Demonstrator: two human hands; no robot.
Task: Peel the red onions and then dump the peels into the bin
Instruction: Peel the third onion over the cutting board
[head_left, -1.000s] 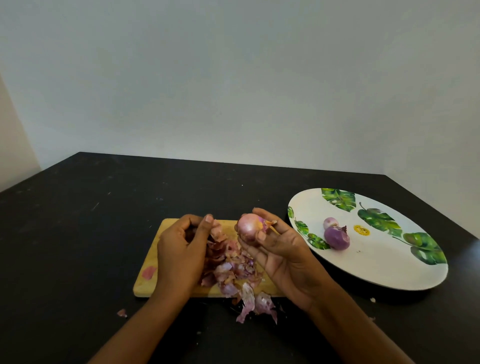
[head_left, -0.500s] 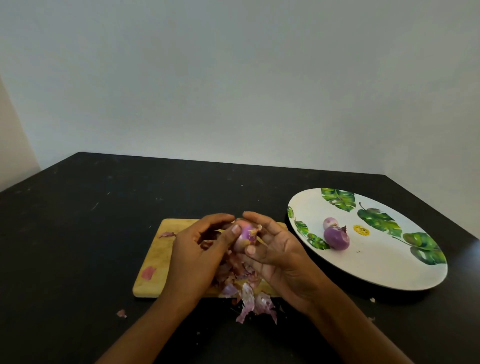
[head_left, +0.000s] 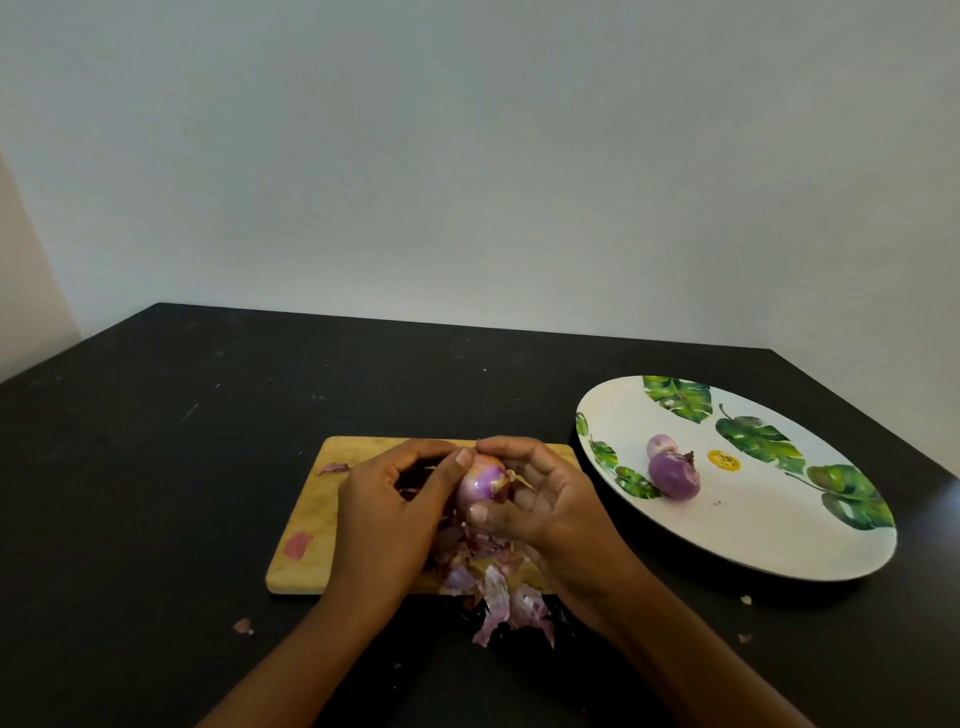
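Two hands meet over the chopping board (head_left: 306, 525) on the black worktop (head_left: 156, 467). The right hand (head_left: 550, 504) cups a small red onion (head_left: 480, 483), fingers and thumb curled round it, just above the board. The left hand (head_left: 389, 504) sits on the other side, its thumb tip pressed on the onion's upper flank and its fingers curled in behind. It looks to be working at the skin, though the pinch itself is hidden. A dry papery flap sticks out on the onion's right, next to the right palm.

A heap of peels (head_left: 493, 587) lies under the hands and spills off the board's near edge onto the worktop, with a few stray scraps further off. Two peeled onions (head_left: 674, 475) sit touching on the leaf-patterned plate (head_left: 779, 551) to the right. No bin is in view.

To do this step well, the right hand should probably turn the onion until the loose flap faces the left thumb. The skin can then be drawn off in long strips over the heap, so the scraps land on the board and do not scatter. The bared flesh is likely slippery, so a firm but gentle cupping hold suits it
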